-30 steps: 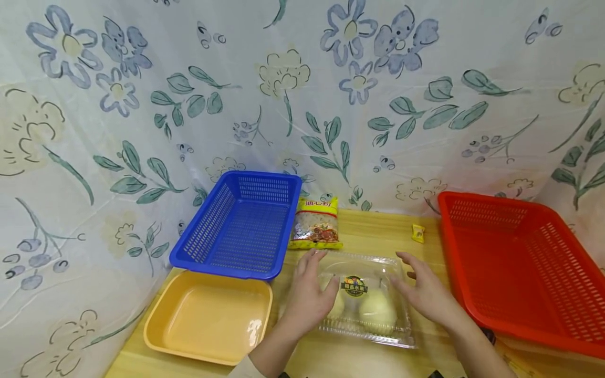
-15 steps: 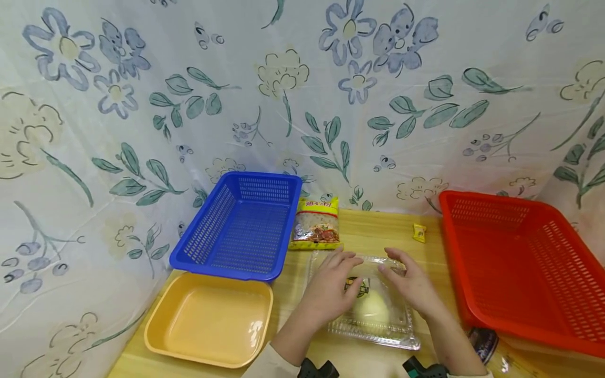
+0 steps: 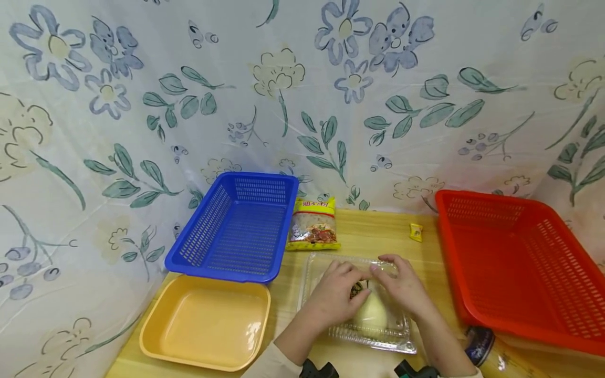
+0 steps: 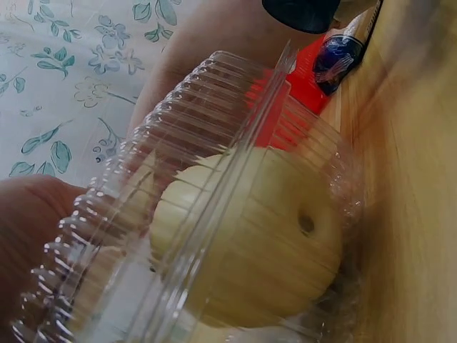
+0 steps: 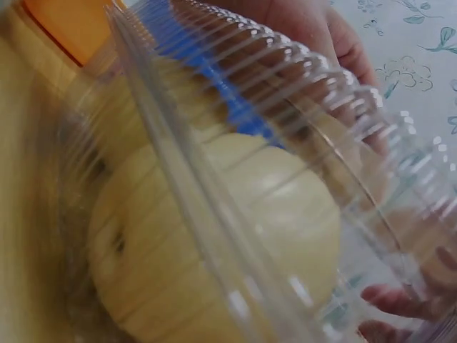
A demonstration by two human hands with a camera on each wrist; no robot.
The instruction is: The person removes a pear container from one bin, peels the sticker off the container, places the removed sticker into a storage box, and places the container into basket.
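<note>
The fingers of the left hand were spread and slightly bent over the top of a clear container, the tips lying close to the right thumb; the right hand arched over the far right part with a wide gap between thumb and forefinger. Neither hand seemed to have a grasp on anything, and whether the tips pressed the plastic or merely hovered over it could not be told. The container sat on the wooden table, between the yellow tub and the red basket, with pale fruit inside; the left hand partly covered the label. With both hands at the lid, steadying it looked like the likely step, and doing that well would probably mean placing the tips near the ribbed edges rather than the middle, where thin plastic might buckle. Even pressure from both sides seemed best, since one-sided force could slide the box or roll the fruit about. Spacing the hands a little wider would also help, the left fingers and right thumb being nearly in each other's way.
</note>
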